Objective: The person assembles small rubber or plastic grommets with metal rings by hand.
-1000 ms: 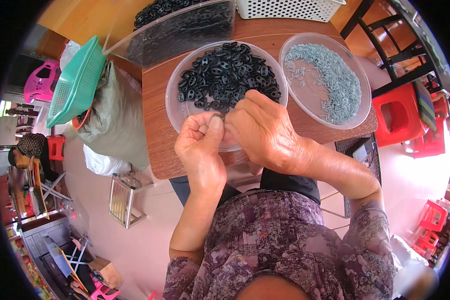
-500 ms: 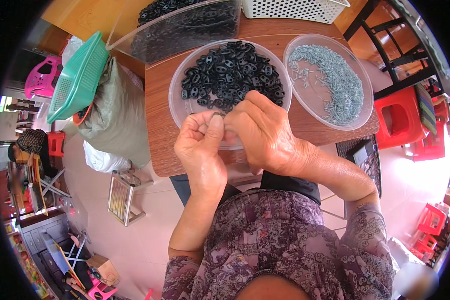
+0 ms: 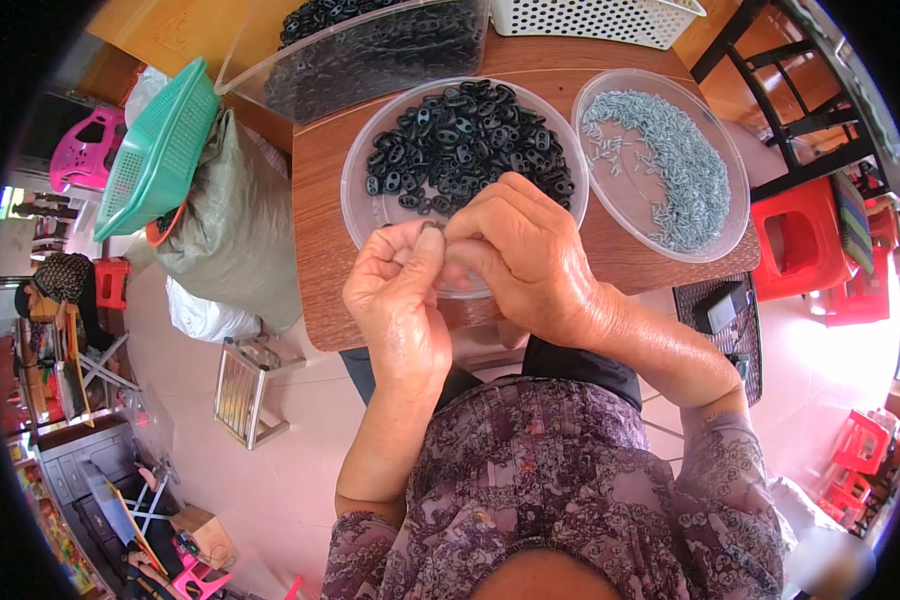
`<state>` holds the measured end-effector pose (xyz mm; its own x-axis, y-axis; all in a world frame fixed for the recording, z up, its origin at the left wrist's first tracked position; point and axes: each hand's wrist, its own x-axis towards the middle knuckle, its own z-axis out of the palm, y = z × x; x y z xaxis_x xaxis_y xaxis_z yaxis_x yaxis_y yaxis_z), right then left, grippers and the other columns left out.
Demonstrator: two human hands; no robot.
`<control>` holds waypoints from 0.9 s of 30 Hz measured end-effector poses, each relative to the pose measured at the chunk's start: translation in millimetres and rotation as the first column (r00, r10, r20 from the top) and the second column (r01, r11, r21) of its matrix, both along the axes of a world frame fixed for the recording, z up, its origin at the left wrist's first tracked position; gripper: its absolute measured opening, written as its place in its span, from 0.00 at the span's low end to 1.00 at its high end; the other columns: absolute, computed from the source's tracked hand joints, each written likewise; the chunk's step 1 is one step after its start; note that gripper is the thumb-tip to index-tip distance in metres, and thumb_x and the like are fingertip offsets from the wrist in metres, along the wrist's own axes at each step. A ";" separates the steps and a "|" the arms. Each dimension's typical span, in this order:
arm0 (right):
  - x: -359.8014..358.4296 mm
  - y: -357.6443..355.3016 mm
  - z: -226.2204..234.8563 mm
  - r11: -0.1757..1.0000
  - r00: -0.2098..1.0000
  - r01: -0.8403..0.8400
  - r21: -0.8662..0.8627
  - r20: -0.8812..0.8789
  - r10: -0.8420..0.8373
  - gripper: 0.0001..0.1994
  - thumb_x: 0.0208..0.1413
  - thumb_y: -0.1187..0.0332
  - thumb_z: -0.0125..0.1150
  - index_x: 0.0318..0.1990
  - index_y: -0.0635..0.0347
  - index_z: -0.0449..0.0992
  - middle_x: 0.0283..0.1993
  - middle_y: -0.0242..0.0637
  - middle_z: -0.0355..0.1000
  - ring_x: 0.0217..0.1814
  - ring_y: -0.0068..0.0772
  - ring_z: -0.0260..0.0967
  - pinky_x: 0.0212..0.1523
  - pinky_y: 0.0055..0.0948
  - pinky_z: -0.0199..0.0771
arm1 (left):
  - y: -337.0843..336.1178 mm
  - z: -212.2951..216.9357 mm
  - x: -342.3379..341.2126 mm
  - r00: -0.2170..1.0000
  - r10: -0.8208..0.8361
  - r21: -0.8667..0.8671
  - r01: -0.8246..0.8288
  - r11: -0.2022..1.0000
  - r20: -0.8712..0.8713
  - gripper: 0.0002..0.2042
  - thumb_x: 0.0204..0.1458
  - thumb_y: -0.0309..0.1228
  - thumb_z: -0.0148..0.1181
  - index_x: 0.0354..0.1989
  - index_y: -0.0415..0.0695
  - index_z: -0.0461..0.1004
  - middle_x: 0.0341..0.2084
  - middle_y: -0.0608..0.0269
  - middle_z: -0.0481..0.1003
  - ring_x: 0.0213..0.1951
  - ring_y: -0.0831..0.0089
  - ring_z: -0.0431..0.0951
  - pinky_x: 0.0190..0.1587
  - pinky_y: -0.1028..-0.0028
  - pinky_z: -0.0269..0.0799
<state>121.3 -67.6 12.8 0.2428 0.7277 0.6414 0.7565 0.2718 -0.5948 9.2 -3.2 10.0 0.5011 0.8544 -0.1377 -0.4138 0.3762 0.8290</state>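
I see the left hand [image 3: 398, 305] pinching a small dark piece [image 3: 430, 227] over the near edge of a round, clear plastic tub [image 3: 372, 208] of black, two-holed links [image 3: 475, 140]. The right hand [image 3: 530, 260] curls closed beside it, any contents hidden from me; farther right, a round, clear plastic tray [image 3: 622, 198] of slim silvery pins [image 3: 692, 175] sits on the brown wooden tabletop [image 3: 318, 210].

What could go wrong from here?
Two possible risks:
1. The left hand seems to pinch a small dark piece at its fingertips; if it slipped, it might be lost among similar ones in the tub of black pieces.
2. The shallow tray of grey pins sits near the table's right edge, so a knock from the right arm might spill some.
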 end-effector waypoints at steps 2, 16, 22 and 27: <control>-0.2 1.8 -5.1 1.000 1.000 0.003 -0.004 -0.012 -0.003 0.07 0.35 0.76 0.60 0.26 0.62 0.70 0.28 0.33 0.67 0.27 0.36 0.62 0.29 0.30 0.65 | 1.3 0.3 -0.4 1.000 0.004 0.010 -0.004 1.000 -0.010 0.03 0.50 0.19 0.53 0.31 0.33 0.68 0.25 0.59 0.72 0.20 0.77 0.71 0.23 0.81 0.69; 4.0 -0.4 -11.3 0.970 0.983 -0.170 0.171 0.091 0.157 0.10 0.36 0.80 0.59 0.31 0.66 0.71 0.28 0.39 0.67 0.26 0.36 0.63 0.27 0.29 0.65 | 1.2 -1.8 -9.0 0.999 -0.028 -0.039 0.027 0.999 -0.033 0.04 0.49 0.20 0.55 0.31 0.33 0.68 0.21 0.59 0.72 0.18 0.77 0.71 0.21 0.79 0.69; -2.3 -12.0 -1.1 0.981 0.800 -0.143 -0.132 -0.599 0.036 0.02 0.48 0.78 0.56 0.30 0.66 0.73 0.27 0.31 0.69 0.29 0.16 0.63 0.29 0.18 0.63 | 1.2 -0.3 -11.6 0.995 0.008 0.151 0.006 0.989 -0.096 0.05 0.50 0.22 0.55 0.32 0.33 0.68 0.21 0.59 0.73 0.19 0.78 0.70 0.23 0.81 0.67; -3.5 -11.8 3.9 0.967 0.735 -0.196 -0.163 -0.677 0.035 0.03 0.49 0.76 0.56 0.31 0.66 0.73 0.28 0.28 0.70 0.31 0.12 0.63 0.31 0.16 0.63 | -1.4 1.2 -13.9 0.989 -0.003 0.283 0.045 0.958 -0.145 0.06 0.50 0.24 0.56 0.33 0.34 0.70 0.22 0.62 0.74 0.19 0.82 0.69 0.23 0.84 0.65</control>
<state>117.7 -79.5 16.7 0.4520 0.8743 0.1767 0.1165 0.1385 -0.9835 -4.7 -4.6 11.3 0.5148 0.8565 0.0386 -0.2778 0.1240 0.9526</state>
